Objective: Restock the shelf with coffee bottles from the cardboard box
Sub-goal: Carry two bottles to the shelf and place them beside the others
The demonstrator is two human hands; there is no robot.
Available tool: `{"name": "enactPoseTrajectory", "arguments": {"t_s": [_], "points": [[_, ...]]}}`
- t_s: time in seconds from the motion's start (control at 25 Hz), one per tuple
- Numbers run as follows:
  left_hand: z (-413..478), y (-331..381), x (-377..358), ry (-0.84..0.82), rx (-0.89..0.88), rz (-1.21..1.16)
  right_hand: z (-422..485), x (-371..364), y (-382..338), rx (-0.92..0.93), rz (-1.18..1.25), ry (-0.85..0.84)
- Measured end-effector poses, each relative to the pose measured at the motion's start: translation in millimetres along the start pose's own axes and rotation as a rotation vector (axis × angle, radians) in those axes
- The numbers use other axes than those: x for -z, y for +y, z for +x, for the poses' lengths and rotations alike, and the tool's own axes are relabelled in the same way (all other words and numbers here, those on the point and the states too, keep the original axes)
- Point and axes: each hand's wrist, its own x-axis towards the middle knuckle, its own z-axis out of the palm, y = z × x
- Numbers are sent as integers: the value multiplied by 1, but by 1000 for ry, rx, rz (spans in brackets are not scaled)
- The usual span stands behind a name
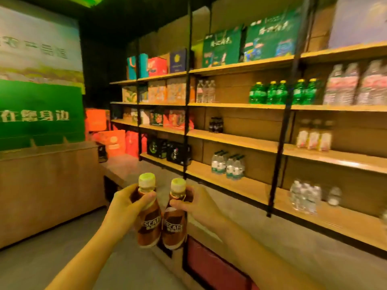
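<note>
Two brown coffee bottles with pale caps are held upright side by side in front of me. My left hand (127, 200) grips the neck of the left coffee bottle (148, 223). My right hand (195, 203) grips the neck of the right coffee bottle (174, 226). The wooden shelf unit (236, 136) with black posts runs along the right. A small cluster of dark bottles (216, 124) stands on its middle board. The cardboard box is out of view.
Green soda bottles (280, 93) and water bottles (229, 166) stand on other boards, with long bare stretches between them. Gift boxes (167, 120) fill the far left bays. A brown counter (48, 185) stands at the left under a green sign. Grey floor lies below.
</note>
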Motion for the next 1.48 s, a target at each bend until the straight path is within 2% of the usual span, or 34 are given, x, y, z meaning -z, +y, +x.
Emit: {"name": "enactPoseTrajectory", "arguments": {"t_s": [0.28,0.52,0.72,0.84,0.96,1.24,1.48], "points": [[-16,62,-243,-346,-85,-157,-117,226,45,-97,-202,297],[-46,117,-424,-512,-84,-255,-214,385,66,-191,-284,420],[-44,156,-540,-633,-118,-247,-244,494,86,-241,-334,570],[-19,164,-603,-683,-139,-278,-240,548,102,-256,-328,654],[23,163,-662,-741,-153,-296,-218,600,129,-257,-342,665],[173,167,-795,-877,-276,-292,-115,726,194,-267,-388,757],[285,179,-898,-887,-318,-273,-35,825,233,-301,-410,845]]}}
